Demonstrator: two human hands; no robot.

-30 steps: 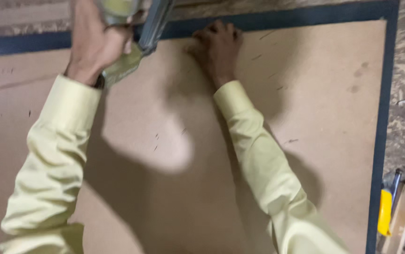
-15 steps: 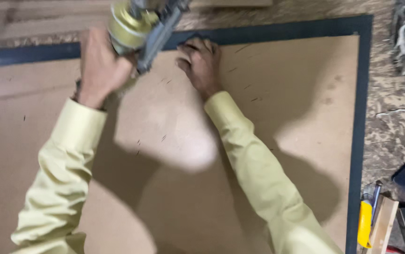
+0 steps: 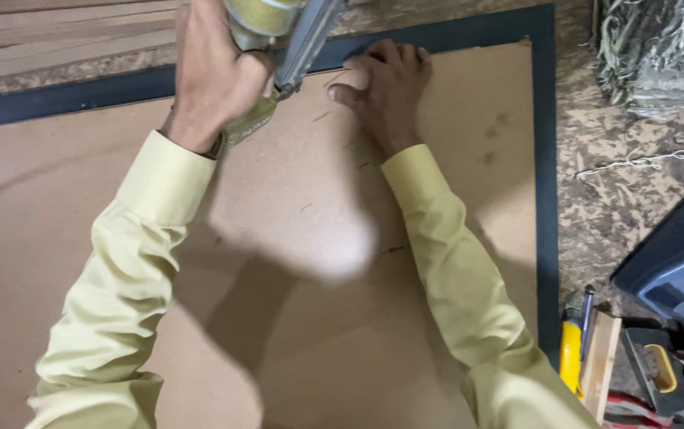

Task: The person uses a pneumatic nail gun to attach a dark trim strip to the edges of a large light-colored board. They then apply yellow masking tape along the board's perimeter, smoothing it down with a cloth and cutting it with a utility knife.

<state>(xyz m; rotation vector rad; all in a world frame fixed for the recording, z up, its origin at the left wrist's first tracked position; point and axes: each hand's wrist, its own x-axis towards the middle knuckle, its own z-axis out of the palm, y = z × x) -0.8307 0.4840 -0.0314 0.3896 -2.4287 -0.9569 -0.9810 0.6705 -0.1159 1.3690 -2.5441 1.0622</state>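
Brown hardboard (image 3: 294, 262) fills most of the view, set in a dark blue frame (image 3: 544, 159) that lies on a speckled floor (image 3: 612, 214), with tools (image 3: 644, 373) and a blue case (image 3: 676, 254) off to the right. At the board's far edge the left hand (image 3: 215, 71) is clenched around the grip of a yellow-green nail gun (image 3: 278, 32), whose grey magazine slants down toward the board. Just beside it the right hand (image 3: 385, 87) lies palm down on the board by the frame, fingers loosely curled and holding nothing.
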